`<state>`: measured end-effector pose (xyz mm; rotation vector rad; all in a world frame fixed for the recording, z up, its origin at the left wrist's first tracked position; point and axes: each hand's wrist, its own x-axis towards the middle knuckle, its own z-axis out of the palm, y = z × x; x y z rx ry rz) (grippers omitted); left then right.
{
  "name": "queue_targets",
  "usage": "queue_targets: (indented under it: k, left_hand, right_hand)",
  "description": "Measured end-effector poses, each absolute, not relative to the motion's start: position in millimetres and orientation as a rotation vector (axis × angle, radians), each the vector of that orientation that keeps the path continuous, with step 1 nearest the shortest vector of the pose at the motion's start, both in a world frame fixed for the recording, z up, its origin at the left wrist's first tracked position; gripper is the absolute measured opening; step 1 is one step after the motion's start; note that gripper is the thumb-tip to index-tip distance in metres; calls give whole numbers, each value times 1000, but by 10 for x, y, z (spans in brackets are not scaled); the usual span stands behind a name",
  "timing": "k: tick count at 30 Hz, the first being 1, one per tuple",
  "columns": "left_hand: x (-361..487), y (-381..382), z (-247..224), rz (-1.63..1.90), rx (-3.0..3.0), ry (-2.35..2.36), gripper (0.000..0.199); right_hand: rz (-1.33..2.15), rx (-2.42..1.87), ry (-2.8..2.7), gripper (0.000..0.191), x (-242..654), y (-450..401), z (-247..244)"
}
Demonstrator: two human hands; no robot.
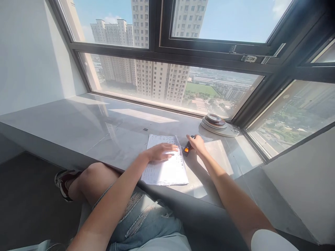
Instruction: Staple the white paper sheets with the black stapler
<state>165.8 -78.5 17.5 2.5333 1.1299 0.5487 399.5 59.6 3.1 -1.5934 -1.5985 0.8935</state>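
Observation:
A stack of white paper sheets (164, 174) with rows of dark marks lies on the grey stone windowsill. My left hand (161, 152) rests on the upper part of the sheets, fingers stretched out toward their right edge, holding nothing. Just right of the paper, my right hand (197, 143) is closed around a black stapler (187, 150) with an orange patch. The stapler's near end is beside the paper's right edge; I cannot tell whether it touches the sheets. Its far end is partly covered by my fingers.
Small dark strips (146, 129) lie beyond the paper. A pile of plates (214, 123) stands at the back right near the window frame (167, 57). The windowsill (65, 122) has its front edge beside my legs. A white wall (303, 181) bounds the right side.

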Motion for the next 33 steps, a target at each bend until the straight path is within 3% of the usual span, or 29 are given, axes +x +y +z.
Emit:
queue_targets:
  k: [4,12,18,33]
  left_hand:
    - [1684,-827,197,325,2498,1172,54]
    - [1742,-853,118,386,2486,1307,50]
    - [1878,-836,63,425,2431,1383,57]
    - [1843,-811,-48,498,2413,1354,49]
  right_hand:
    - [911,-1483,-1562,32,4004,626,-4]
    - [825,-1376,-1989,49,4068,531,256]
    - [844,-985,-2359,38,4137,479,445]
    - [954,-830,-2499,33,4162,377,520]
